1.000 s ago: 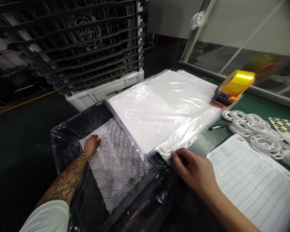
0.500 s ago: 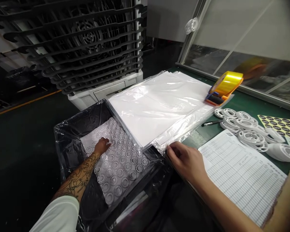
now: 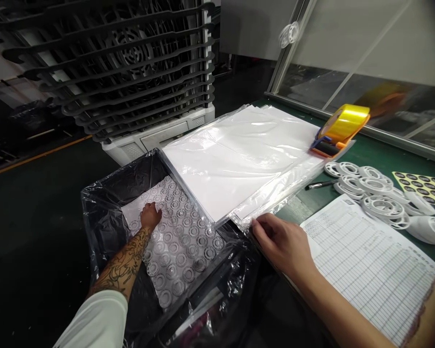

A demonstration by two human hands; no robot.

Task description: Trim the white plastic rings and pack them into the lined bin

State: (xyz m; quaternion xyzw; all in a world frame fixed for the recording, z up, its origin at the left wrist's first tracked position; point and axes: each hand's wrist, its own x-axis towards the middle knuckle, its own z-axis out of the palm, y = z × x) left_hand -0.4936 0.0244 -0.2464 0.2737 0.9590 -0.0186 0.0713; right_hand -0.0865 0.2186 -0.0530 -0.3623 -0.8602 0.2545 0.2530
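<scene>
My left hand (image 3: 151,216) reaches into a bin (image 3: 130,176) lined with clear plastic. Its fingers are curled down over a white sheet (image 3: 132,211) covered by rows of small clear round pieces (image 3: 180,258). Whatever sits under those fingertips is hidden. At the table's near edge rests my right hand (image 3: 282,241), its fingers bent inward and its thumb and forefinger close together. They touch the corner of a clear plastic bag (image 3: 244,220) around a stack of white sheets (image 3: 239,154). Whether they pinch it I cannot make out.
An orange dispenser with yellow tape (image 3: 342,128) stands on the bag's far right corner. White plastic rings (image 3: 380,205), a black pen (image 3: 319,184), a printed form (image 3: 369,266) and a sticker sheet (image 3: 422,186) lie on the green table. Behind stands a black slatted rack (image 3: 130,63).
My left hand has shifted slightly left and up over the sheet, and its fingers have curled in. My right hand keeps its place at the table edge. The view has tilted slightly.
</scene>
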